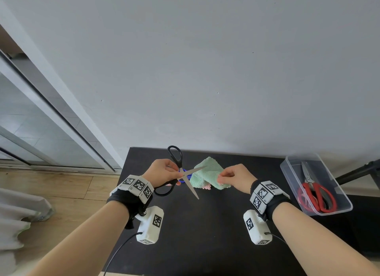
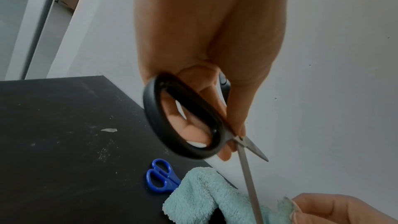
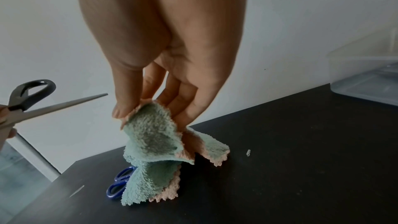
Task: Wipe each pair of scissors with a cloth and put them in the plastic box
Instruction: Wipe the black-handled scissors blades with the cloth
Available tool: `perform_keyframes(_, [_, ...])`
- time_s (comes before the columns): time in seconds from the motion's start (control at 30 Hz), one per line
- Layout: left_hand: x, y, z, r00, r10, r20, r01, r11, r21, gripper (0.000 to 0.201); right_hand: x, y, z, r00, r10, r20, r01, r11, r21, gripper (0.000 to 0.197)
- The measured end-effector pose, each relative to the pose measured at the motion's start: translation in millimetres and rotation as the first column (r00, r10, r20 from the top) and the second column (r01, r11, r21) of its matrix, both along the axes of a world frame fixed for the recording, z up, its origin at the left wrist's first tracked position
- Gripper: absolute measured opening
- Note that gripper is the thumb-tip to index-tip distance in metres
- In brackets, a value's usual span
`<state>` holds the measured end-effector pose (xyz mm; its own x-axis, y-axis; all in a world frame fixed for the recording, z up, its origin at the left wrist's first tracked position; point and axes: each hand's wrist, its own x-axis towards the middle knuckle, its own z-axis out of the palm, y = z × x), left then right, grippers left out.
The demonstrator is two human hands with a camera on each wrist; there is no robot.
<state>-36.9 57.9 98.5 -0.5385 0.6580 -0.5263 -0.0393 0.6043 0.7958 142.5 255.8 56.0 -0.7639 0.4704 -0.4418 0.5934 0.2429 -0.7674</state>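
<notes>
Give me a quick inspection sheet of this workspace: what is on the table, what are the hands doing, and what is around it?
Surface: black table, small pale scraps on it.
Job's things: black scissors, blades open, held up; green cloth, partly lifted; red scissors inside the clear plastic box; blue scissors on the table, partly under the cloth.
Clutter: nothing seen.
Grippers: left hand grips the black scissors; right hand pinches the cloth.
Cables: black cable from the wrist camera.
Surroundings: grey wall, sliding door, wooden floor.
</notes>
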Motion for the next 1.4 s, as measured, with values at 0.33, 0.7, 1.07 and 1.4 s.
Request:
perform_keyframes(0.33, [4, 1, -2, 0.986, 0.118, 0.116, -0.126, 0.990, 0.062, 0.009, 6, -10, -16, 0.989, 0.043, 0.141, -0.051, 0.997, 0.057, 0.012])
perform_keyframes(0.7, [6, -3, 0, 0.985, 0.108, 0.136, -0.118, 0.991, 0.067, 0.009, -6, -2, 10, 0.980, -0.046, 0.193, -0.013, 0.956, 0.293, 0.032])
perform_keyframes(1.07, [6, 8, 13, 0.989, -0.028, 0.146, 0.010, 0.992, 0.125, 0.010, -64, -18, 64, 0.964, 0.033, -0.264, 0.013, 0.985, 0.172, 0.014])
perform_keyframes(1.4, [4, 13, 11, 0.983, -0.148, 0.111, 0.135, 0.984, 0.118, 0.011, -84, -22, 79, 0.964, 0.069, -0.258, -0.068, 0.998, 0.010, 0.018])
